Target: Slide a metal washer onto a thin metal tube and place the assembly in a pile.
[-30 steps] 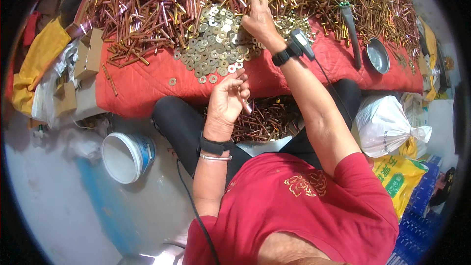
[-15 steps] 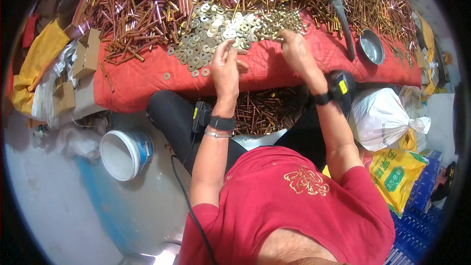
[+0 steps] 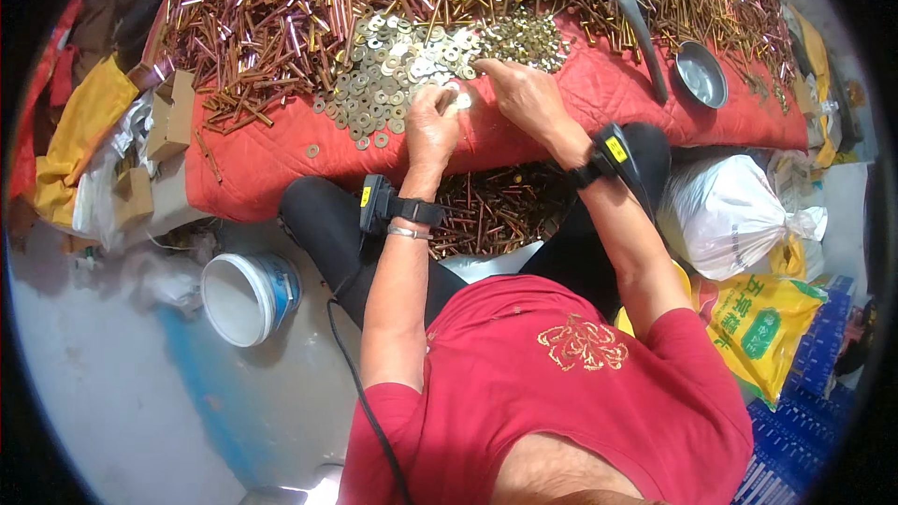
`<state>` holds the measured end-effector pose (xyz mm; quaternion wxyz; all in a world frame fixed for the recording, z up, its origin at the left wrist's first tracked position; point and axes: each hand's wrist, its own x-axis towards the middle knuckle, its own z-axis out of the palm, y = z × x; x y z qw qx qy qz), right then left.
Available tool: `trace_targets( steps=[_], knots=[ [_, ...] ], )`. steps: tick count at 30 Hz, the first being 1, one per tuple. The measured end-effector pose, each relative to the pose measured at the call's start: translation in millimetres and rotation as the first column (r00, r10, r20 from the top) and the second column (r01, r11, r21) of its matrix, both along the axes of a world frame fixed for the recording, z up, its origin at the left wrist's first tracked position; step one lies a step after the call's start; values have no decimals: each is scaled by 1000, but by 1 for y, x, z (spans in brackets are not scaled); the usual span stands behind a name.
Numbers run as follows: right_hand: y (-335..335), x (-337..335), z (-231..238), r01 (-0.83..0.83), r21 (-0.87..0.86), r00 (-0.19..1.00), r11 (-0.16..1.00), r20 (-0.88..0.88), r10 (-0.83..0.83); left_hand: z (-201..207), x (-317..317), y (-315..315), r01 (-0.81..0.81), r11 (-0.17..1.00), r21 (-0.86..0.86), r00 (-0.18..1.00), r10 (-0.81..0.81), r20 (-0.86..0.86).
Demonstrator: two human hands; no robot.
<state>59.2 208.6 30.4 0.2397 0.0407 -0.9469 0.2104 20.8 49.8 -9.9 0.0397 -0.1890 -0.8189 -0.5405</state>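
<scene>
Over the near edge of the red quilted cloth, my left hand is raised with its thumb and fingers curled together. What it holds, if anything, is too small to make out. My right hand reaches in from the right, its fingers closed and their tips at the edge of the flat round washers. Its fingertips hide whatever is in them. Just beyond it lies a heap of small brass-coloured pieces, perhaps nuts. A pale washer shows between the two hands.
Long coppery metal rods or tubes cover the back of the cloth. A dark-handled tool and a small metal bowl sit at right. More rods lie between my knees. A white bucket stands left, a white sack right.
My right hand has moved left from the small brass pieces to the washers, closer to my left hand. My left hand has dropped slightly, its fingers curling in.
</scene>
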Motion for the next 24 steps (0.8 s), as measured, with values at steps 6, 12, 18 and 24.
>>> trace_targets(
  steps=[6,12,18,24],
  knots=[
    [6,2,7,-31,131,955,991,296,-9,9,7,-23,38,912,408,914,-197,355],
    [23,26,15,-63,148,924,987,383,1,15,33,-28,-227,651,724,773,-332,541],
    [21,5,41,-75,304,769,950,623,-139,24,49,-34,-426,552,716,726,-263,635],
    [14,3,18,-238,153,940,959,284,188,11,52,-42,-432,528,731,718,-289,634]
  ],
)
